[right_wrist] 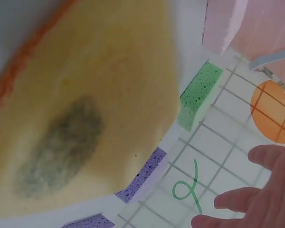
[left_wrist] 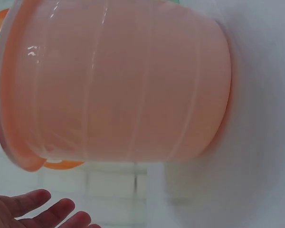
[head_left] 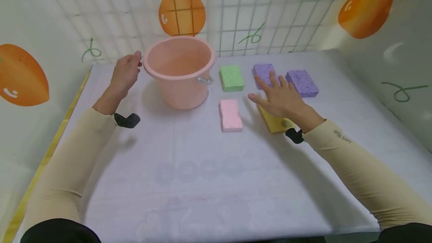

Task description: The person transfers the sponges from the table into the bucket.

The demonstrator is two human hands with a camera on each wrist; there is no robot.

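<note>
**Right hand over the yellow sponge, left hand by the bucket**

My right hand (head_left: 281,98) hovers flat, fingers spread, gripping nothing, just above the yellow sponge (head_left: 275,123); I'd lower the palm squarely and pinch its long edges. The pink sponge (head_left: 230,115) lies nearby. Farther back, my left hand (head_left: 125,72), open and relaxed, sits just beside the pink bucket (head_left: 180,71) rim, steadying it if needed.

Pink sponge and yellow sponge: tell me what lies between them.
In the head view, only bare white tablecloth lies between the pink sponge and the yellow sponge. The right hand hovers above the yellow one.
</note>
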